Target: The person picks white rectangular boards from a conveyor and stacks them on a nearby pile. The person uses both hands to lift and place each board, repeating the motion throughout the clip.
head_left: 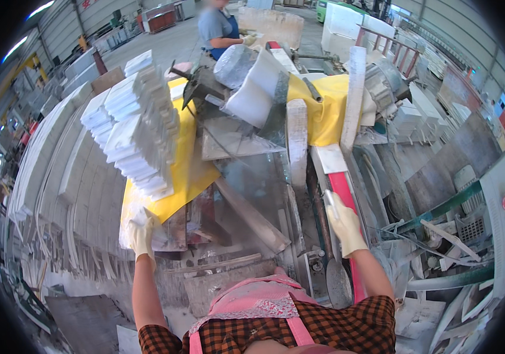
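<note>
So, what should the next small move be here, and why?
Probably lower the small white piece in the right hand onto the red strip: the hand is already right at that strip, whose visible surface looks bare. The left hand could wait by the near end of the yellow sheet; its grip is too blurred to judge.

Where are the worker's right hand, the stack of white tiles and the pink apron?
Right hand (345, 225), head view: back of the glove.
White tile stack (137, 133), head view: its middle.
Pink apron (246, 297), head view: front cloth.
</note>
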